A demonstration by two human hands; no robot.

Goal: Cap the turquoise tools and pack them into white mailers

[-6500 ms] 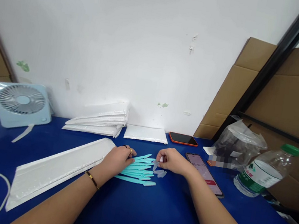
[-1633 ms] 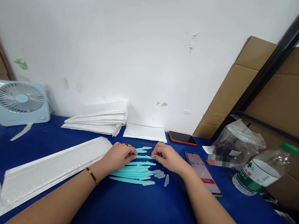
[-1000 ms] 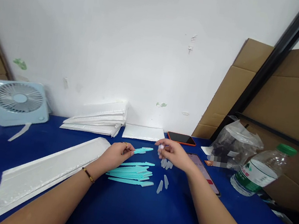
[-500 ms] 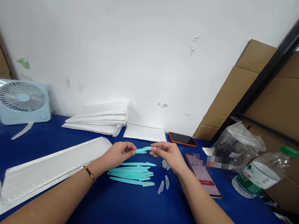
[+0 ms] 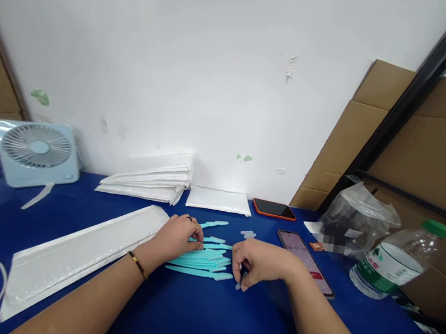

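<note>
Several teal eyebrow razors (image 5: 201, 262) lie side by side in a loose pile at the middle of the blue table. My left hand (image 5: 178, 237) is over the pile's upper left, fingers pinched on the handle end of one eyebrow razor (image 5: 215, 240); the fingertips are partly hidden. Behind that hand lies a separate razor (image 5: 216, 224). To the right of the pile, my right hand (image 5: 262, 262) bends down to the table, thumb and fingers closed around a small clear blade cover (image 5: 238, 285). More clear covers (image 5: 248, 234) rest just beyond it.
A long white padded mailer (image 5: 85, 258) lies at left, with stacked mailers (image 5: 145, 177) and a single one (image 5: 220, 200) by the wall. A fan (image 5: 36, 154), two phones (image 5: 305, 259), a water bottle (image 5: 394, 262) and a plastic bag (image 5: 359, 217) stand around the edges.
Both hands have come apart and down from the razor they held between them, which now lies behind the pile. My left hand reached the pile, my right hand the covers.
</note>
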